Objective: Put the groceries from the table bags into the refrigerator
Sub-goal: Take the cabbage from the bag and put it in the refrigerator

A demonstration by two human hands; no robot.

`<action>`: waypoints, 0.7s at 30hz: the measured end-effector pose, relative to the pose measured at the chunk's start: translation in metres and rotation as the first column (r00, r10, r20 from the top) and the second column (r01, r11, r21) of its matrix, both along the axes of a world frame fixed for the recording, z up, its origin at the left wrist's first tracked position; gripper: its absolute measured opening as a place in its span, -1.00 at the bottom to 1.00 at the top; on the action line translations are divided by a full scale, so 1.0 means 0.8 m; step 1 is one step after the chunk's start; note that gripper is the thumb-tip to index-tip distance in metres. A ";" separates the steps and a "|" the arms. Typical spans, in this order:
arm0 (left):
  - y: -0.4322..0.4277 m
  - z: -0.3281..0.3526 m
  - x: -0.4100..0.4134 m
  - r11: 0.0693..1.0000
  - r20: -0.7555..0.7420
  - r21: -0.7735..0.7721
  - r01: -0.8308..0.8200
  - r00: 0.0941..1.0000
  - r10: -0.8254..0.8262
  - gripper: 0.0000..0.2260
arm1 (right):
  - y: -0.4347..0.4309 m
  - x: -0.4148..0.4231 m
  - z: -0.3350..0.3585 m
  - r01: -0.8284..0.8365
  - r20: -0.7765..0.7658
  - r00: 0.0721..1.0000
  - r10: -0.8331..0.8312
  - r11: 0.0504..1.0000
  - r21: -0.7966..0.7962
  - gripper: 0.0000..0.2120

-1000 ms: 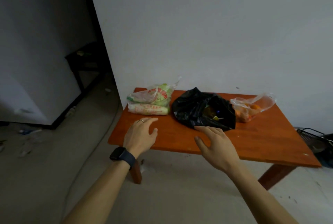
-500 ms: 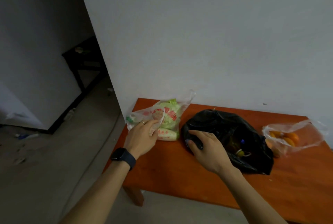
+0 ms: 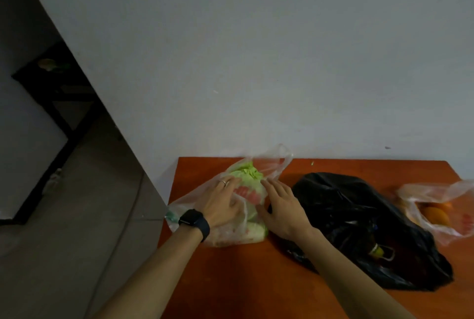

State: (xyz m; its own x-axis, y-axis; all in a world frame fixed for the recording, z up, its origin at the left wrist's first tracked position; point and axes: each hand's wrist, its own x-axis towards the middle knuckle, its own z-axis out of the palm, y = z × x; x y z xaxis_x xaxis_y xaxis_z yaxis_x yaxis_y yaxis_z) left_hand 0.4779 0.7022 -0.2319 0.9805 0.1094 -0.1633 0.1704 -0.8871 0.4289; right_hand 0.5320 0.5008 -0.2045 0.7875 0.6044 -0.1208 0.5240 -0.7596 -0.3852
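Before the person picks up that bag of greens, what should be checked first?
1. Both grips on the greens bag: ok; left grip and right grip rest on it.
2. Fingers curled round the plastic: not ok; they lie fairly straight.
3. Bag mouth gathered: not ok; one handle sticks up loose near the wall.
4. Black bag clear of the lift: cannot tell; it lies right beside the right grip.
5. Orange bag out of the way: ok; it sits apart at the table's right end.

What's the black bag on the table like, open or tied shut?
Open. The black bag has a gaping mouth, and a bottle top shows inside it.
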 end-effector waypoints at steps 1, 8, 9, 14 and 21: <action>0.012 -0.011 0.013 0.999 -0.032 0.001 0.051 0.998 -0.051 -0.41 | 0.014 0.014 -0.006 -0.008 0.018 1.000 0.010 0.998 -0.059 -0.31; 0.093 -0.015 0.037 0.918 -0.086 0.276 0.286 0.958 -0.273 -0.55 | 0.038 0.062 -0.047 0.057 0.142 0.990 -0.019 0.963 -0.263 -0.33; 0.107 -0.014 0.037 0.888 -0.117 0.335 0.314 0.949 -0.292 -0.52 | 0.033 0.060 -0.053 0.099 0.214 0.975 -0.053 0.973 -0.210 -0.40; 0.142 -0.021 0.019 0.781 -0.231 0.434 0.449 0.893 -0.386 -0.21 | -0.005 0.047 -0.087 0.197 0.302 0.940 -0.156 0.974 -0.111 -0.71; 0.134 -0.049 0.018 0.786 -0.459 0.445 0.430 0.863 -0.212 -0.60 | -0.006 0.012 -0.126 0.012 -0.041 0.999 -0.030 0.925 -0.380 -0.66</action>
